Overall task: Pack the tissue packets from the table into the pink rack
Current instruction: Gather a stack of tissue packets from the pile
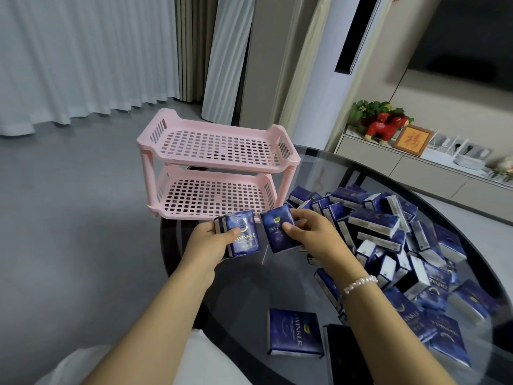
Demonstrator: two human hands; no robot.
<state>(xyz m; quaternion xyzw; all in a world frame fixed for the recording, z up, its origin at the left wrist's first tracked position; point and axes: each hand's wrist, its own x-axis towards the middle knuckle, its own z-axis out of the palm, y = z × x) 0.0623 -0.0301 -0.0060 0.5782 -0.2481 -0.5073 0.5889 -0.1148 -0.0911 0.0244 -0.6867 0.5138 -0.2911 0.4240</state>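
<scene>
Loose packet (294,335) flat on glass desk (249,287) | left hand (206,243) gripping small stack (241,234), right hand (311,232) pinching one packet (277,232) | pile (402,245) at right | light, soft, slippery film: best held by flat faces | pink rack (219,165) behind, both shelves bare

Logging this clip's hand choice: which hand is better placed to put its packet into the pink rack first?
Left, probably. The left hand holds its blue tissue packets right before the pink plastic rack, at its lower shelf; the right hand is off beside it.
</scene>
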